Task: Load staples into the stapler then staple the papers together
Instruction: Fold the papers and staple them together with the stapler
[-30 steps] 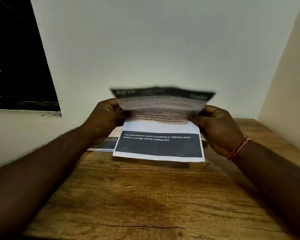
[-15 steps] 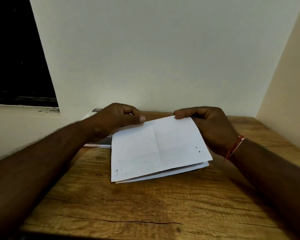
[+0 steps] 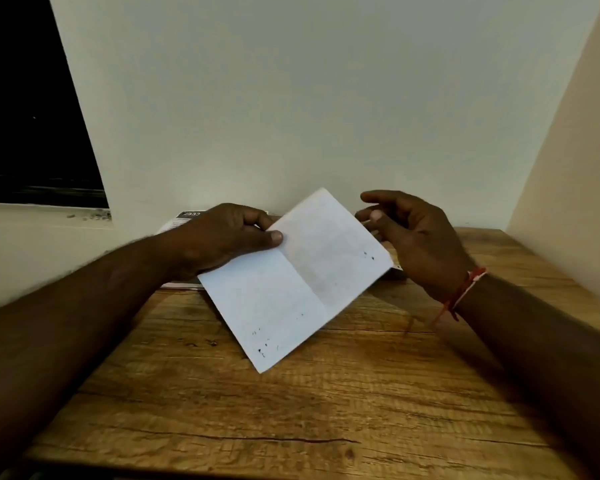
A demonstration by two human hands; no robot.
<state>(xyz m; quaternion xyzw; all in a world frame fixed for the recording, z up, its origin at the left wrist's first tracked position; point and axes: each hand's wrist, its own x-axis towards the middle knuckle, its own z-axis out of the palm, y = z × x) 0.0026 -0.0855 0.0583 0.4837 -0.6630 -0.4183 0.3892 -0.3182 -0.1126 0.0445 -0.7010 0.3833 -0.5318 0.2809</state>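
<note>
A folded stack of white papers (image 3: pixel 298 282), blank side up with small black specks, is lifted and turned diagonally above the wooden table (image 3: pixel 291 410). My left hand (image 3: pixel 222 237) pinches the papers' upper left edge between thumb and fingers. My right hand (image 3: pixel 409 233) hovers just off the papers' right edge, fingers spread, holding nothing. A small dark object (image 3: pixel 394 271) peeks out under the papers' right corner; I cannot tell what it is. No stapler is clearly visible.
More printed sheets with a dark header (image 3: pixel 187 216) lie at the back left behind my left hand. White walls close in behind and at right. A dark window (image 3: pixel 32 116) is at upper left.
The papers went from unfolded with print showing, to folded flat on the table, to lifted and rotated diagonally. My right hand has let go and opened; the left keeps its hold.
</note>
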